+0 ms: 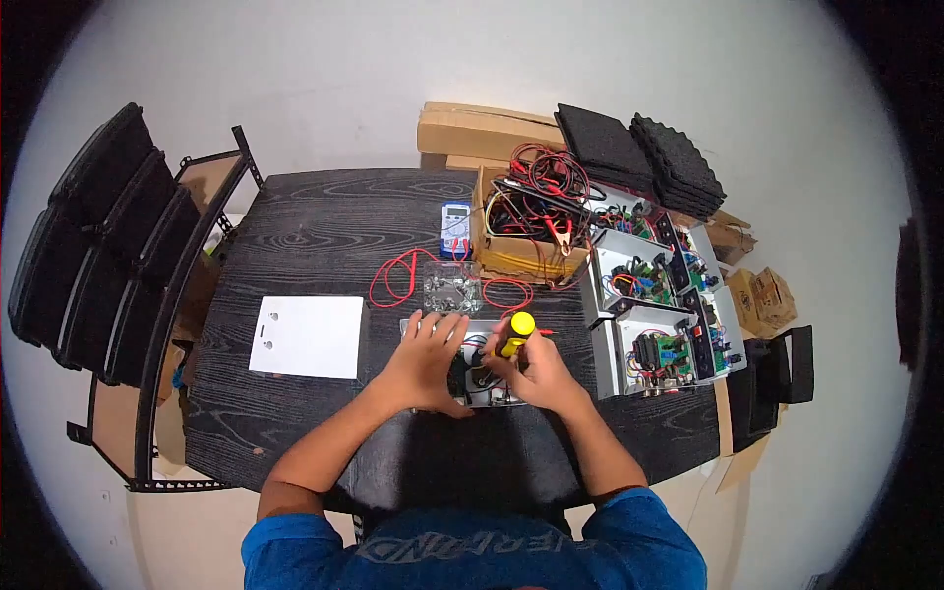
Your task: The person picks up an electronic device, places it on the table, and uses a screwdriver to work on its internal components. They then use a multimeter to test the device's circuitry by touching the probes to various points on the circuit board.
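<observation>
My right hand [539, 374] grips a screwdriver with a yellow handle [516, 330], its tip pointing down into an open metal electronics box [478, 378] in front of me. My left hand [425, 362] lies flat on the left part of that box, fingers spread, holding it steady. Wires and parts show inside the box between my hands.
On the black wood-grain table [315, 236]: a white sheet with small screws [307, 336], a clear plastic tray [451, 286], red leads [398, 277], a blue multimeter [455, 226], a cardboard box of cables [531, 221], three open metal boxes [654, 305]. Foam mats [644, 157] behind, chairs [98, 246] left.
</observation>
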Tool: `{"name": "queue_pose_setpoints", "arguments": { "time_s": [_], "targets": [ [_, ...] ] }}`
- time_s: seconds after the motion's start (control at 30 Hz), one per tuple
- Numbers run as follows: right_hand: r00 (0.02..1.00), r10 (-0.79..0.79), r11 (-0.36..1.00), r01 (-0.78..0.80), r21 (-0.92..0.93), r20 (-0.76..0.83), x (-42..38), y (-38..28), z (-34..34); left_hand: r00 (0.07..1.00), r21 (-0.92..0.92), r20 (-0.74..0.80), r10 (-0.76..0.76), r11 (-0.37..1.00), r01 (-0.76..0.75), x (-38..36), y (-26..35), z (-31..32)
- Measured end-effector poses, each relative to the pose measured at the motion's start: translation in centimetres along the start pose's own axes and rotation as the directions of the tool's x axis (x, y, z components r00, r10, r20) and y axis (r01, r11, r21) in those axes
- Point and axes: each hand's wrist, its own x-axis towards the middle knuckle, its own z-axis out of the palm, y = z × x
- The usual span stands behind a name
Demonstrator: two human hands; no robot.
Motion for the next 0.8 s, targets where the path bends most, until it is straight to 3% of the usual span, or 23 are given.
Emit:
{"name": "queue_pose_setpoints", "arguments": {
  "time_s": [0.1, 0.2, 0.3, 0.43, 0.63, 0.73, 0.8],
  "targets": [
    [0.995, 0.001, 0.993, 0.011, 0.116, -0.103, 0.1, -0.8, 0.3, 1.000, -0.005, -0.005, 0.000, 1.000, 0.000, 0.0, 0.0, 0.1],
    [0.930, -0.236, 0.944, 0.288, 0.160, -0.282, 0.3, 1.3, 1.7, 1.000, 0.015, 0.025, -0.010, 1.000, 0.009, 0.0, 0.2, -0.2],
    [0.957, -0.274, 0.954, 0.258, -0.155, -0.094, -0.3, 1.1, 0.4, 1.000, 0.008, 0.020, -0.007, 1.000, 0.007, 0.1, 0.1, -0.1],
    [0.962, -0.261, 0.963, 0.254, -0.095, -0.073, -0.4, -1.4, -0.5, 1.000, -0.016, 0.003, 0.007, 1.000, -0.007, 0.0, 0.1, -0.3],
    [0.999, 0.004, 0.936, -0.017, -0.352, -0.038, -1.1, -4.4, -0.7, 0.999, -0.001, 0.041, -0.010, 1.000, 0.010, 0.1, 0.2, -0.4],
    [0.998, -0.062, 0.944, 0.050, -0.327, -0.024, -1.0, -4.7, -0.9, 1.000, 0.019, -0.002, 0.008, 1.000, -0.008, 0.0, 0.3, -0.4],
    [0.965, -0.251, 0.941, 0.225, -0.253, -0.072, 0.0, -4.3, -0.7, 1.000, 0.012, -0.013, 0.017, 1.000, -0.017, -0.1, 0.3, -0.6]
  ]
}}
